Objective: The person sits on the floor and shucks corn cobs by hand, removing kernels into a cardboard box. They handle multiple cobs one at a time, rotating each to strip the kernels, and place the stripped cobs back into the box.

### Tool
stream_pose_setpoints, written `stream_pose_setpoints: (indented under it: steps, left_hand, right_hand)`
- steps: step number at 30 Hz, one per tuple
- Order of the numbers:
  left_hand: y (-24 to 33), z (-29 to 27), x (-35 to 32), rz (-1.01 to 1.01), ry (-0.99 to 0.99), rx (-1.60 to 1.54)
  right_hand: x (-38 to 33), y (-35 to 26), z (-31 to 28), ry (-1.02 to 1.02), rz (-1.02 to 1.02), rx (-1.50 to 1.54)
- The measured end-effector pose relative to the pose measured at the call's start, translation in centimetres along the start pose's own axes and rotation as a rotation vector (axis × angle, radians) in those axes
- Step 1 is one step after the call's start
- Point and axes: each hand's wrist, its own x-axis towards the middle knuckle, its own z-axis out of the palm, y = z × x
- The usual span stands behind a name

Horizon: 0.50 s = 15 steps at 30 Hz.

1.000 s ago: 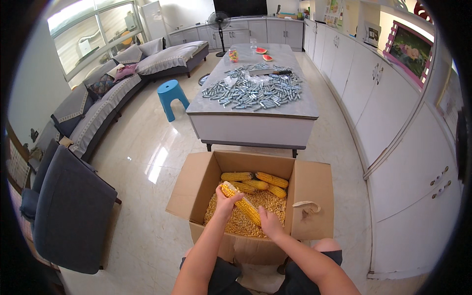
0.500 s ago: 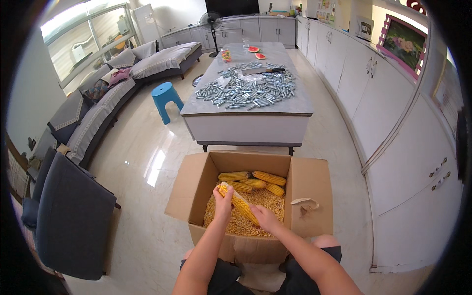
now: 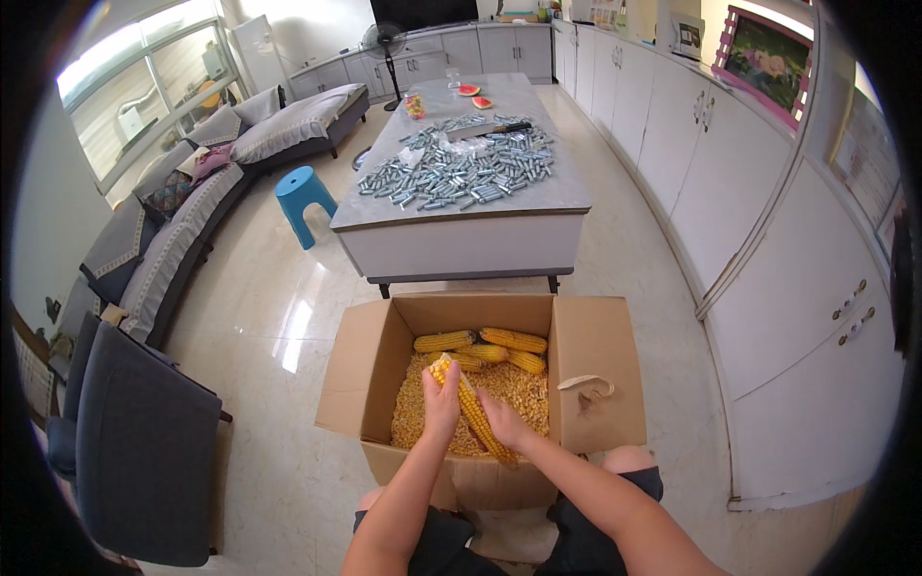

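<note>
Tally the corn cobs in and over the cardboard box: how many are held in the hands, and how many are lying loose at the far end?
Held cob, in left hand and right hand: 1
Loose cobs lying on the kernels in the cardboard box: 4
Total: 5

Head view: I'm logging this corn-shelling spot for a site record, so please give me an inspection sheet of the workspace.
Surface: glossy tiled floor; open cardboard box stands on it before the person's knees.
Job's things: corn cob held slantwise over the box; loose kernels cover the box bottom; whole cobs lie at its far end.
Clutter: grey table beyond the box, strewn with many small metal pieces; watermelon slices at its far end.
Grippers: left hand grips the cob's upper part; right hand grips its lower part.
Cables: nothing seen.
Surroundings: blue stool, grey sofa, dark chair, white cabinets, standing fan.
</note>
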Motion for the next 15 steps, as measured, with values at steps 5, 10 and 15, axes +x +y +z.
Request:
stream_pose_setpoints:
  steps: [5, 10, 15]
  left_hand:
    - [2.7, 0.9, -0.9, 0.048, 0.001, -0.027]
    - [2.4, 0.7, -0.5, 0.027, -0.012, -0.020]
    - [2.4, 1.0, -0.6, 0.086, -0.016, 0.014]
  right_hand:
    - [-0.2, -1.5, -0.3, 0.031, 0.124, 0.075]
    - [-0.3, -1.7, 0.0, 0.033, 0.017, 0.014]
    - [-0.1, -0.9, 0.2, 0.066, -0.086, 0.100]
